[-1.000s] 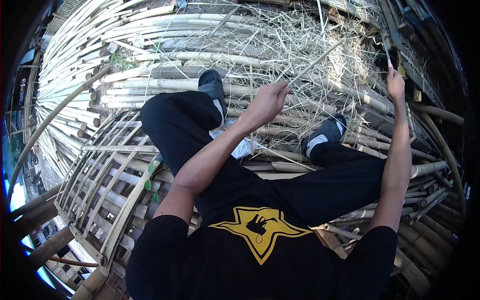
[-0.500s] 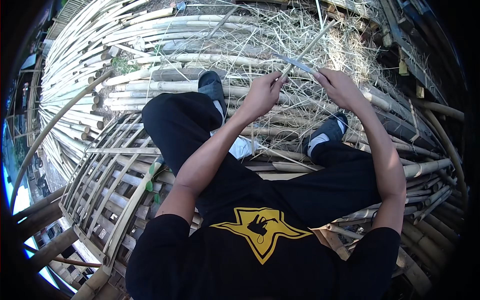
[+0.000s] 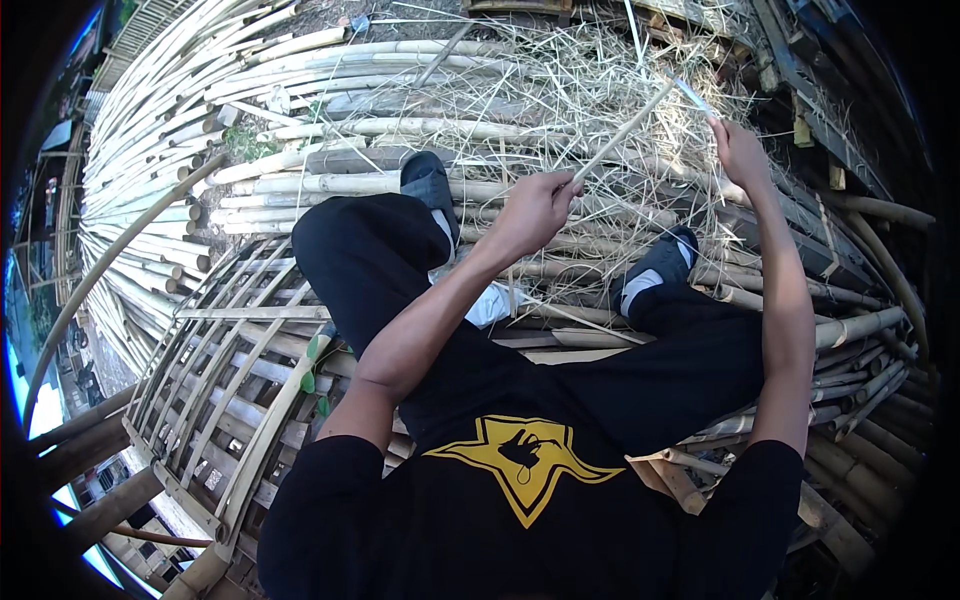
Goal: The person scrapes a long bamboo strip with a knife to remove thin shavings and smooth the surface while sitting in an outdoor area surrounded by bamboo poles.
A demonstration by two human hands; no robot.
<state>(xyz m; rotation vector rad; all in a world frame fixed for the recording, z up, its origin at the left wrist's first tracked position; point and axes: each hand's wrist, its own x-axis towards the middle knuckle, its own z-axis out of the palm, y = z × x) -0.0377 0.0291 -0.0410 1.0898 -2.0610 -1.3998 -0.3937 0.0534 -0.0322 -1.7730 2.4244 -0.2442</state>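
My left hand [image 3: 540,208] is closed round the near end of a thin bamboo strip [image 3: 628,130], which slants up and away to the right. Farther out on the right, my right hand [image 3: 741,152] grips a knife [image 3: 692,97] by its handle; the handle is mostly hidden in the fingers. The blade lies close to the strip's far end, and I cannot tell whether they touch. Beneath both hands, loose pale shavings [image 3: 600,90] cover the bamboo poles [image 3: 420,128].
A woven bamboo lattice [image 3: 245,370] stands at my left, with a curved pole [image 3: 120,245] beyond it. Many cut poles [image 3: 150,130] are stacked at the far left. More bamboo [image 3: 860,330] lies at my right. My sandalled feet rest on the poles between.
My right hand has moved away and to the right with the knife, from near my left hand to the strip's far end. My left hand has shifted slightly right and nearer.
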